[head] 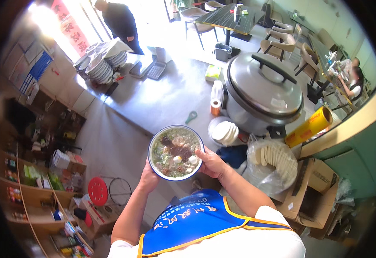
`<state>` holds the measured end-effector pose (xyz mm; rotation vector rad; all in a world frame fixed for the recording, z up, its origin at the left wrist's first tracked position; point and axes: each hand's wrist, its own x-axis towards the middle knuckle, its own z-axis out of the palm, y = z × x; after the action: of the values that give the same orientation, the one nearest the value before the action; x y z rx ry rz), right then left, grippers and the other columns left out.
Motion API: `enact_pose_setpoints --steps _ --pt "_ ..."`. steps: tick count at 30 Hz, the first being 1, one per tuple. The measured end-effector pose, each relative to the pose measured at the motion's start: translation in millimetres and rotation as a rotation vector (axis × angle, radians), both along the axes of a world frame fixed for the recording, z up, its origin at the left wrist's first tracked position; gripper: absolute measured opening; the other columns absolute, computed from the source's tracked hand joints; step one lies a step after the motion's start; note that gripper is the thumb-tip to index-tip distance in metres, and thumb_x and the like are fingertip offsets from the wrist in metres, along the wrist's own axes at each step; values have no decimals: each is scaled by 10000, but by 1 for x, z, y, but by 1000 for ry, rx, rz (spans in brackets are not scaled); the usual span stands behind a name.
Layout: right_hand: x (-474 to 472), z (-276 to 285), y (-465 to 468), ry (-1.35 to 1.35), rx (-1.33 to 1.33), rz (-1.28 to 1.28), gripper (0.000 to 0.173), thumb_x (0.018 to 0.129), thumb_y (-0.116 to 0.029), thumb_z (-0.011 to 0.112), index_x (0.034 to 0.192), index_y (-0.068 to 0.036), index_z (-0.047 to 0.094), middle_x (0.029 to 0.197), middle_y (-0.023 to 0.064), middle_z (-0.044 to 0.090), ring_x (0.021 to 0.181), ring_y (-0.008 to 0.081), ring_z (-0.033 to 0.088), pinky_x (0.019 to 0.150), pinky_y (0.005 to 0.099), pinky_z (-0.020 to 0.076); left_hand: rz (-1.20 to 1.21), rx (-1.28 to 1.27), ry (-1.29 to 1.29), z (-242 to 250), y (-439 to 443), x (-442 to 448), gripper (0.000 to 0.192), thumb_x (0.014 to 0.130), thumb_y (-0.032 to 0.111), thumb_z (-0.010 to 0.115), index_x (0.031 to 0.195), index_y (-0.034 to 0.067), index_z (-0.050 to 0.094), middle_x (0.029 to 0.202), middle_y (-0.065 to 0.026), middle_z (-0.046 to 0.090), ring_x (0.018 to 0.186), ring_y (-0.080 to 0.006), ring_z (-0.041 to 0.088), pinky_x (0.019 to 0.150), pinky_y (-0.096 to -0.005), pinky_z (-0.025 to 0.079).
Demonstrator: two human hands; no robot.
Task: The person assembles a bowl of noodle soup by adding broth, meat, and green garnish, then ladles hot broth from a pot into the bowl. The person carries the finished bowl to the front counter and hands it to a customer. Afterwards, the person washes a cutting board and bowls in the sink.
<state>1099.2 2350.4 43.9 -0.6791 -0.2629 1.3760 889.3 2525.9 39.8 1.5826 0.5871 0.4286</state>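
Note:
A blue-rimmed white bowl (176, 179) of soup is held level in front of my apron. My left hand (149, 178) grips its lower left side, and my right hand (211, 162) holds its right side with the thumb over the rim. In the broth float chopped greens, dark meat or blood pieces and two white egg-like pieces (192, 160). The bowl is close to the near edge of a grey counter (171, 100), on which lies a green bottle opener (191, 117).
On the counter stand a large lidded cooker (262, 93), stacked plates (100, 69), a calculator (156, 71) and a tissue pack (213, 73). Bagged flatbreads (271, 161) and a cardboard box (310, 193) are at right. A red stool (97, 191) stands left. People (120, 22) are beyond.

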Motion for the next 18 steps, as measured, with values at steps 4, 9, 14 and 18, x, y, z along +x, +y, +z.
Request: enact_pose_setpoints --steps 4,9,14,18 --pt "60 -4 81 -36 -99 -113 509 986 -303 598 1391 -83 382 1177 114 634 988 230 690 774 385 625 -38 157 133 4 98 81 684 824 81 770 1406 37 413 1324 -104 543 1212 -196 511 1049 -346 420" --pt "123 -23 174 3 -6 -290 519 958 -344 642 1387 -123 451 1176 47 641 981 144 673 760 331 611 -207 -249 -46 -10 212 185 668 812 22 778 1384 73 437 1308 -78 562 1175 -175 559 981 -334 502" --pt "183 -72 261 92 -173 -459 557 929 -349 680 1371 -78 476 1208 99 640 1045 228 671 823 387 610 -393 -24 68 -52 330 282 722 804 -53 727 1438 67 403 1341 -75 552 1216 -184 519 1046 -322 420" --pt "231 -104 306 94 -252 -607 504 934 -315 678 1339 -79 495 1179 93 645 1019 229 675 838 385 599 -523 -62 98 -80 390 365 777 799 -49 731 1474 74 366 1366 -78 539 1254 -173 485 1070 -314 382"
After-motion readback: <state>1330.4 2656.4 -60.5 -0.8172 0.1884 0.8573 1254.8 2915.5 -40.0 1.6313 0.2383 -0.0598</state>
